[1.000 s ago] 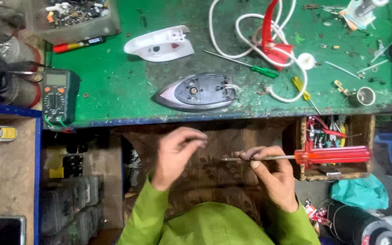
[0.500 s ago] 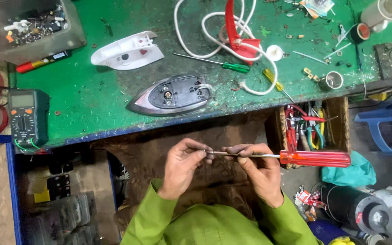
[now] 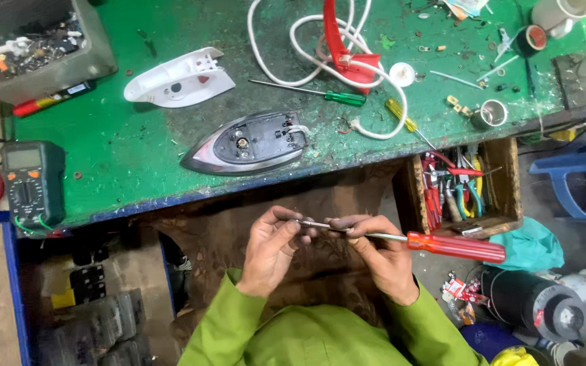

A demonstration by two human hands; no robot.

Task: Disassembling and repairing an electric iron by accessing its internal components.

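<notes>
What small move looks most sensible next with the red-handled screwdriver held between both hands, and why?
Probably bring the screwdriver up to the opened iron base on the green bench. The left hand pinches the tip, the right hand grips the shaft, both below the bench edge, and the iron's inner parts lie exposed directly ahead.

Left hand (image 3: pixel 274 247) pinching, right hand (image 3: pixel 378 254) gripping, fingertips meeting
</notes>
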